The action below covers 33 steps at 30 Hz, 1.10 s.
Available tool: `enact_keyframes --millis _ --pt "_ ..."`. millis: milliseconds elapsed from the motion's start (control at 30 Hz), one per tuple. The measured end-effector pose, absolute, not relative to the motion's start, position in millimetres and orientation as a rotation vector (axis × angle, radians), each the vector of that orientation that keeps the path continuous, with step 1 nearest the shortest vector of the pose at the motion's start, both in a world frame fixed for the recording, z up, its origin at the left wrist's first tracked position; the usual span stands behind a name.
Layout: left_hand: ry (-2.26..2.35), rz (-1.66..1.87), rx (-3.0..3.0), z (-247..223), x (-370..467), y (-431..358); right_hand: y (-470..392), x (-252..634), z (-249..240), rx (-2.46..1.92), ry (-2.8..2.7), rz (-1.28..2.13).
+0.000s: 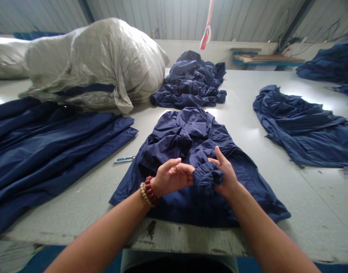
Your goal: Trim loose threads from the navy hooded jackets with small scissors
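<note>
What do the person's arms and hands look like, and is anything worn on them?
The left hand and right hand are gloveless; no sleeves show. The left forearm wears two beaded bracelets, one dark red, one pale tan. The right forearm wears none.

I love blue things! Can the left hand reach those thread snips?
Probably yes: the thread snips lie close by on the table, handle uncovered, though the left hand is at the navy cuff.
</note>
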<state>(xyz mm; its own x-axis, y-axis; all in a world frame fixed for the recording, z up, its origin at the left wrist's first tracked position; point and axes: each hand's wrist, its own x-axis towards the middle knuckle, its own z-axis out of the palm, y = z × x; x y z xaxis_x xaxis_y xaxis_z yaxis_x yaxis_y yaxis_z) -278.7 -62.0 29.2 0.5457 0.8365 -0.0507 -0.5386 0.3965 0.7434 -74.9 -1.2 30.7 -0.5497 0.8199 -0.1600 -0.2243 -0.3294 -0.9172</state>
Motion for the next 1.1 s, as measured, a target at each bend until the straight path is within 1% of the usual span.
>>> enact_keyframes --millis 200,367,467,633,767,867,933,1033,1100 --pt "0.423 0.874 0.743 35 -277 -66 2 -77 25 -0.867 -1.009 2.092" --pt "0.397 0.946 0.576 39 -278 -65 0 -80 27 -0.855 -0.588 2.292" --pt "0.398 0.998 0.526 38 -276 -65 0 -80 26 -0.879 -0.467 2.278" --pt "0.44 0.993 0.567 36 -275 -65 3 -77 23 -0.939 -0.529 2.262" --pt "0.48 1.041 0.706 30 -272 -63 4 -73 26 -1.035 -0.646 2.09" --pt "0.655 1.136 0.867 26 -266 -60 4 -72 27 -1.052 -0.801 1.934" --pt "0.761 1.183 0.929 25 -263 -59 5 -72 25 -1.062 -0.899 1.906" --pt "0.782 1.201 0.968 26 -261 -59 7 -69 22 -1.114 -1.001 1.842" --pt "0.768 1.213 0.976 24 -259 -58 7 -66 24 -1.175 -1.158 1.645"
